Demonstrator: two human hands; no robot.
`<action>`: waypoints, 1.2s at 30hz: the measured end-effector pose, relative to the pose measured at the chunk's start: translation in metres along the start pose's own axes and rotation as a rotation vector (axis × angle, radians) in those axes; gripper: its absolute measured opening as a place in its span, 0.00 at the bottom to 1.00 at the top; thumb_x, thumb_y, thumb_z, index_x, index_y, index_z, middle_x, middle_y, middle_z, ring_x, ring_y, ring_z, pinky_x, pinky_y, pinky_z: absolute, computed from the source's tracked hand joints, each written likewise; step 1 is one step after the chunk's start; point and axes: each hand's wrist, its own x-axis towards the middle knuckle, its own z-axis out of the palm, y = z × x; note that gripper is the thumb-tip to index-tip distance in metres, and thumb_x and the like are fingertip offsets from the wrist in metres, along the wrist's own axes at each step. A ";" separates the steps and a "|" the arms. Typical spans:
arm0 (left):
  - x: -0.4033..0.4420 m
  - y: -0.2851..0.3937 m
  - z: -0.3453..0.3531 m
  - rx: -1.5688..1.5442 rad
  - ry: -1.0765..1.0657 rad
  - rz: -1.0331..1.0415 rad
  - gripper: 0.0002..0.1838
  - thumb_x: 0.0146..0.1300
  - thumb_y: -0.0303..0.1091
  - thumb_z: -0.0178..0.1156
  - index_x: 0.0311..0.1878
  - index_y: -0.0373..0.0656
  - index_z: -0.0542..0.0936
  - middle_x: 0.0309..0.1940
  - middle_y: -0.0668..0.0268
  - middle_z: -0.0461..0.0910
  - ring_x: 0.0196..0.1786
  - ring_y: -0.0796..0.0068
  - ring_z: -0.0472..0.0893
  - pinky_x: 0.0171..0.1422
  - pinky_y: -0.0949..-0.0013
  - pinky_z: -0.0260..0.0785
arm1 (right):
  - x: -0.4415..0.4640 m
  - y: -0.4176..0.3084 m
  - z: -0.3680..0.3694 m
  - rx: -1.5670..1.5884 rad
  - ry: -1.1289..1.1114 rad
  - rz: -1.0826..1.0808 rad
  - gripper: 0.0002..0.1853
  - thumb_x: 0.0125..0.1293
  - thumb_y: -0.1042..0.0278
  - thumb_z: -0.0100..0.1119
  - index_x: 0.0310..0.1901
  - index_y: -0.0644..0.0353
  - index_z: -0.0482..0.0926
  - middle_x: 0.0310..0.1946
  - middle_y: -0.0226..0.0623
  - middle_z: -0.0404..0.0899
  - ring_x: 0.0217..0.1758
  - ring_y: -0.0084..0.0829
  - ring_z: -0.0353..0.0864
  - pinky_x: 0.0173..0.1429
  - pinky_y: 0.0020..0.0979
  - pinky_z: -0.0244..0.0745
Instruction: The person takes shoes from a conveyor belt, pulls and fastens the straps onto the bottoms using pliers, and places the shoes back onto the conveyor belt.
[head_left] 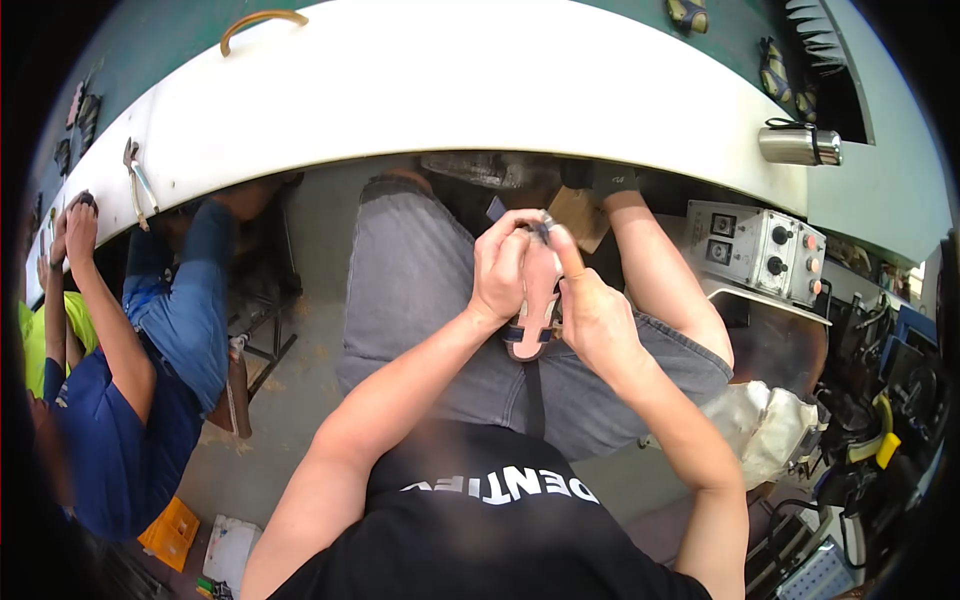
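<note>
Jointly, one left hand (498,268) and one right hand (602,318) are gripping one sandal (540,288)

Both hands are holding the sandal from opposite sides above the grey shorts (410,280), their fingers gathering near its far end, where details are blurring. One white table (480,90) is bearing one steel flask (795,146), one pair of pliers (140,182) and one curved brown strip (262,22). One control box (748,250) is standing beyond the right knee.
</note>
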 end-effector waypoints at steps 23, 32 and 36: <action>-0.017 0.004 0.001 -0.132 -0.084 -0.187 0.21 0.75 0.29 0.43 0.65 0.39 0.77 0.40 0.70 0.80 0.43 0.84 0.75 0.52 0.77 0.70 | 0.010 -0.013 -0.060 0.229 -0.462 0.138 0.41 0.76 0.77 0.46 0.82 0.59 0.34 0.39 0.59 0.85 0.41 0.56 0.86 0.50 0.48 0.78; -0.014 0.001 -0.003 -0.018 -0.177 -0.011 0.23 0.79 0.37 0.42 0.68 0.37 0.75 0.48 0.64 0.83 0.50 0.78 0.79 0.60 0.73 0.70 | 0.012 -0.020 -0.057 0.242 -0.450 0.291 0.39 0.77 0.76 0.47 0.83 0.54 0.40 0.31 0.44 0.80 0.32 0.37 0.82 0.43 0.39 0.78; -0.016 -0.003 0.001 -0.274 -0.136 -0.178 0.27 0.84 0.48 0.39 0.66 0.35 0.75 0.49 0.61 0.84 0.50 0.74 0.81 0.61 0.71 0.71 | -0.004 0.000 -0.023 0.321 -0.193 0.119 0.38 0.78 0.75 0.48 0.83 0.51 0.43 0.29 0.35 0.79 0.28 0.28 0.77 0.37 0.33 0.77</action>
